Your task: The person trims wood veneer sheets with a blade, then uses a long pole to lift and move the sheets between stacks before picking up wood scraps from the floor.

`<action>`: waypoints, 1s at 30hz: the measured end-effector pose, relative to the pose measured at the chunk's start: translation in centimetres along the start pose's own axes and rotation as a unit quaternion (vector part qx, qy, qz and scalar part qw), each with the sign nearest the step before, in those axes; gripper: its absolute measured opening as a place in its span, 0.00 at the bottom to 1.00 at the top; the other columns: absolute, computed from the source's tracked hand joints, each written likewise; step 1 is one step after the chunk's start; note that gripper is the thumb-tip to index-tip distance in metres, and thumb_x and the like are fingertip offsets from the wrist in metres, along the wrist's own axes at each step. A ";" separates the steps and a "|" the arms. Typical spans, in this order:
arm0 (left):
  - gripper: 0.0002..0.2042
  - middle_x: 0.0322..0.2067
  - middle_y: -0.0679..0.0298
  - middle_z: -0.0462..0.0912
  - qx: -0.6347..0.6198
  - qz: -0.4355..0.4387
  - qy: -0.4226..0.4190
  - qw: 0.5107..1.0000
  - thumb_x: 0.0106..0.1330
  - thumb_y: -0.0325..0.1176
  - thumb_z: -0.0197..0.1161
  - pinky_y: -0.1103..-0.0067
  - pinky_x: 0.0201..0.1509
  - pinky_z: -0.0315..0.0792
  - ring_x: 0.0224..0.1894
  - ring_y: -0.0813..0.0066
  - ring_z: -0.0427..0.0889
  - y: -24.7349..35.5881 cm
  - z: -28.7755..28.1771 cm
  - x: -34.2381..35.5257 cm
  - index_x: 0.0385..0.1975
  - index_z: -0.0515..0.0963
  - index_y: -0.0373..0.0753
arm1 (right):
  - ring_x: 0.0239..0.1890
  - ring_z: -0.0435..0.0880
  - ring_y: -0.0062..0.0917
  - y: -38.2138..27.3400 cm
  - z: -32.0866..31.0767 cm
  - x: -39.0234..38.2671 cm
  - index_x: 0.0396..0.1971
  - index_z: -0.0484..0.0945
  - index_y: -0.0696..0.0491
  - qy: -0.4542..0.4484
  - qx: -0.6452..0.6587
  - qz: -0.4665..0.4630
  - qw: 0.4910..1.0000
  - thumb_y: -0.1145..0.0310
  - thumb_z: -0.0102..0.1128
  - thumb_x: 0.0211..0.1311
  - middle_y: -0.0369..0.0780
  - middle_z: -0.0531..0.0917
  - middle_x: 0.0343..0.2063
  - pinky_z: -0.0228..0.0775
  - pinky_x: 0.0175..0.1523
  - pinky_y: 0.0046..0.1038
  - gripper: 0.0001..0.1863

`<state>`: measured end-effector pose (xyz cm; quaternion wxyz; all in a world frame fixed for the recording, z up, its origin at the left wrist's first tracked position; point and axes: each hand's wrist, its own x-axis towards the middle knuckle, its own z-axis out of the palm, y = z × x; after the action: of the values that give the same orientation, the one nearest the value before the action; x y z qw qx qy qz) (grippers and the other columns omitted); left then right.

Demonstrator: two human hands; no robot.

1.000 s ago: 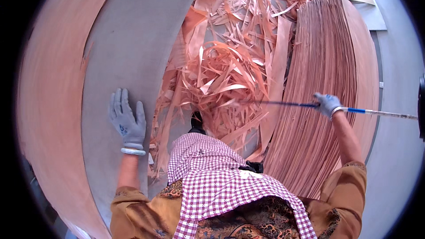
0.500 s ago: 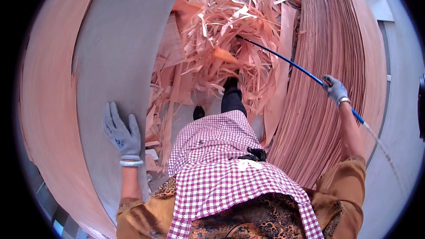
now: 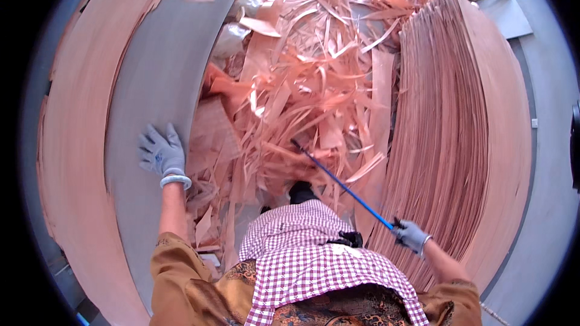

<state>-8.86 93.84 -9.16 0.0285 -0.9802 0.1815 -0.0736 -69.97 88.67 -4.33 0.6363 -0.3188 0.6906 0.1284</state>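
Across the head view, from left to right: wood sheets [image 3: 78, 139], pinkish, long, lying along the far left beside a smooth gray board [image 3: 142, 84]. Left hand [image 3: 163, 152]: gray glove, pale ring at the wrist, fingers spread wide, palm down on the gray board, holding nothing. Crumpled plastic [image 3: 231, 40], whitish, beside the board's edge, toward the top. Wood scraps [image 3: 320, 93]: one loose heap of curled, torn strips, pink to orange, filling the middle between board and stack. Stick [image 3: 350, 190]: thin, blue, dark-tipped, slanting from the right hand up and left; tip over the heap, contact uncertain. Right hand [image 3: 411, 236]: gray glove, fingers closed around the stick, in front of a tall stack of thin wood sheets [image 3: 435, 127]. Bottom center: checked apron [image 3: 335, 271], purple and white; black shoe [image 3: 301, 192] just beyond its hem, beside the scraps.
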 end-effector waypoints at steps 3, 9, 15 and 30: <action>0.33 0.62 0.50 0.56 0.003 -0.023 0.013 1.000 0.63 0.59 0.41 0.49 0.60 0.49 0.63 0.49 0.56 1.6 -0.3 0.9 0.61 0.57 0.41 | 0.19 0.72 0.13 -3.0 -3.1 0.0 0.44 0.75 0.52 0.014 -0.040 0.044 0.998 0.64 0.57 0.59 0.29 0.72 0.21 0.66 0.24 0.17 0.14; 0.32 0.62 0.50 0.55 0.027 0.006 0.041 0.999 0.64 0.56 0.42 0.51 0.61 0.49 0.64 0.53 0.55 1.6 0.2 0.9 0.61 0.57 0.40 | 0.14 0.71 0.15 -12.7 -14.2 4.6 0.45 0.74 0.51 0.087 -0.054 -0.040 0.994 0.66 0.57 0.58 0.31 0.71 0.17 0.62 0.18 0.18 0.15; 0.30 0.60 0.45 0.58 0.025 0.039 0.058 0.997 0.65 0.51 0.45 0.58 0.63 0.51 0.63 0.51 0.56 0.6 1.4 1.9 0.60 0.58 0.34 | 0.10 0.67 0.17 -19.8 -15.7 7.8 0.48 0.72 0.49 0.074 -0.001 -0.037 0.997 0.66 0.57 0.58 0.35 0.73 0.15 0.55 0.14 0.20 0.17; 0.27 0.60 0.45 0.59 -0.002 -0.037 0.035 0.999 0.67 0.47 0.45 0.65 0.63 0.54 0.60 0.49 0.59 11.3 3.8 9.9 0.59 0.60 0.33 | 0.13 0.67 0.14 -35.1 -17.3 14.9 0.52 0.69 0.48 -0.024 0.280 -0.020 0.959 0.67 0.51 0.63 0.32 0.72 0.16 0.59 0.18 0.19 0.17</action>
<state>-3.10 79.89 -12.51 0.0172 -0.9830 0.1466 -0.1088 -62.40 47.69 -7.90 0.7190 -0.1385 0.6768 -0.0755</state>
